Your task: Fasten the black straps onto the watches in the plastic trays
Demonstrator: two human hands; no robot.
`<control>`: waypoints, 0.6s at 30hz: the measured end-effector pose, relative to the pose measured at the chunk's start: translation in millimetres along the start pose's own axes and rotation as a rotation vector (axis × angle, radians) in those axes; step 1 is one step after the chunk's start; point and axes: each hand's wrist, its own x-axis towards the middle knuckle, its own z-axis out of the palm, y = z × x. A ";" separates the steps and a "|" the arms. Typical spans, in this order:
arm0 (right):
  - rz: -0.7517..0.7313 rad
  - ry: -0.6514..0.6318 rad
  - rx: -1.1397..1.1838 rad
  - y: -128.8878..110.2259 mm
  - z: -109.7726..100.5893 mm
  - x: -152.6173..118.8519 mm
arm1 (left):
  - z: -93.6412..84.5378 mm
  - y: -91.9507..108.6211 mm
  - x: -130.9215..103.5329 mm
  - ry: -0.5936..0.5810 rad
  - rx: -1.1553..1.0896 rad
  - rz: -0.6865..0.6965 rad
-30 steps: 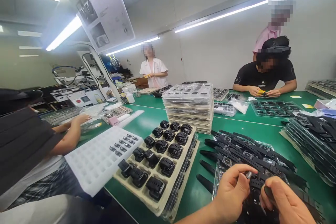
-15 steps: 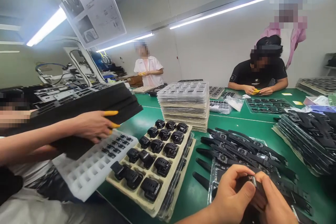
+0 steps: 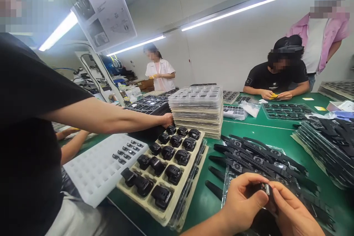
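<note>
My left hand [image 3: 243, 202] and my right hand [image 3: 294, 208] are closed together at the lower right, their fingertips pinching a black watch [image 3: 265, 221]. Most of it is hidden by the fingers; a small shiny metal piece [image 3: 267, 188], apparently its buckle, shows between the thumbs. Right behind my hands, black watches with straps laid out flat [image 3: 257, 160] lie in a clear plastic tray. To the left stands a beige moulded tray [image 3: 177, 206] on stacked trays, holding rows of watches with their straps looped closed [image 3: 162, 196].
A tall stack of trays [image 3: 195, 114] stands behind the beige tray. Left of it lies a white foam tray [image 3: 96, 177] with small dark parts. A co-worker's arm [image 3: 121, 116] reaches across from the left. More stacked watches [image 3: 332, 143] lie at right; others work across the table.
The co-worker at left has moved the black tray stack from above the foam tray to the table behind it. My hands stay nearly in place, and the metal piece shows more clearly.
</note>
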 end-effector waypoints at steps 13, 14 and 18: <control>-0.110 0.038 0.024 -19.3 17.5 -10.1 | -9.0 4.4 8.6 -0.086 0.042 -0.007; -0.108 0.025 0.032 -19.4 16.5 -10.1 | -8.7 4.6 8.3 -0.098 0.063 0.001; -0.117 0.035 0.045 -15.9 16.4 -8.6 | -7.6 6.2 7.4 -0.101 0.207 0.027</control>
